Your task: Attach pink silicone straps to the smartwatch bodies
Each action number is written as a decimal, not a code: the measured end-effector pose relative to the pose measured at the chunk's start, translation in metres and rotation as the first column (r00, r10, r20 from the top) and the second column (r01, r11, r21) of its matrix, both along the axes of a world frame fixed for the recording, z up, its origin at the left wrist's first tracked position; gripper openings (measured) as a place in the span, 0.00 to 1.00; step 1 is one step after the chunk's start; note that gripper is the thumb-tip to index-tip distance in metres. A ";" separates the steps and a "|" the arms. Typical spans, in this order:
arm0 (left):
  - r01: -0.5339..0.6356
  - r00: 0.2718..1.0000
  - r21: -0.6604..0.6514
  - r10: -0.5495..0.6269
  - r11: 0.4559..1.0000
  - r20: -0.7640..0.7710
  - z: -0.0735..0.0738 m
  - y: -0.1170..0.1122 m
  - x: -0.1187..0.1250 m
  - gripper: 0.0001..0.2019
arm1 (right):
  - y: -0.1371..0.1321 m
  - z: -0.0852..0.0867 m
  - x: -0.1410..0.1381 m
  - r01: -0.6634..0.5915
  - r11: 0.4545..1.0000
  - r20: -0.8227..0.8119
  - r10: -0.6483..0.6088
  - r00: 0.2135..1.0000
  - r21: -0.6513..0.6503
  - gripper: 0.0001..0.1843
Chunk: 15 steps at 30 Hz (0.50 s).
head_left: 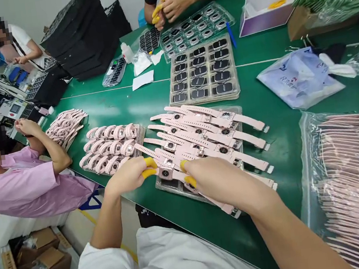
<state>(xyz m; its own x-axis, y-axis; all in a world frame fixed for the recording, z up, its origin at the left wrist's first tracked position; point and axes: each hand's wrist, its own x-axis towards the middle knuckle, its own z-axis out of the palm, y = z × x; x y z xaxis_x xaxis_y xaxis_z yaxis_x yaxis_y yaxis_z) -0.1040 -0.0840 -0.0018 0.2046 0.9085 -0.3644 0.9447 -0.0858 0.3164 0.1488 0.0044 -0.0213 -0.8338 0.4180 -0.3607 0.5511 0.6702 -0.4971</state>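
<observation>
Both hands are on one item. The pink watch (166, 172) sits between them, its square case directly right of your left hand (128, 176) and directly left of your right hand (220, 182), so neither hand is clearly the nearer. Left grip: narrow, with the yellow-capped fingertips (150, 162) pinched on the case edge. Right grip: also narrow, capped thumb and forefinger closed on the strap just beside the case. The contact point itself is partly hidden by the hand. The watch's long axis runs from upper left to lower right, and the far strap half passes under your right wrist and comes out toward the near tabletop (275, 108) edge. This is roughly parallel to the row of strapped watches (212, 134) behind it. The watch is held just above the near end of the clear tray (164, 186); I cannot tell whether it touches. Appearance: pale pink band with punched holes, and a small metallic-looking case with a dark round centre facing up. Left of the tray is a cluster of looped watches (111, 148). To the right, well apart, is a bag of pink straps (353, 173).
</observation>
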 end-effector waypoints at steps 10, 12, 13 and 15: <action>0.175 0.969 -0.039 -0.179 0.984 -0.168 -0.039 0.001 0.006 0.13 | -0.013 -0.019 -0.018 -0.143 0.990 0.093 0.141 0.986 0.015 0.13; 0.150 0.976 -0.009 -0.149 0.989 -0.156 -0.042 0.002 0.006 0.10 | -0.012 -0.019 -0.018 -0.127 0.992 0.090 0.126 0.988 0.007 0.10; 0.128 0.980 0.006 -0.126 0.992 -0.152 -0.043 0.001 0.006 0.08 | -0.011 -0.018 -0.017 -0.114 0.993 0.088 0.113 0.990 0.004 0.09; 0.072 0.988 0.054 -0.064 0.996 -0.139 -0.045 -0.001 0.005 0.05 | -0.009 -0.015 -0.015 -0.081 0.997 0.084 0.081 0.993 0.000 0.07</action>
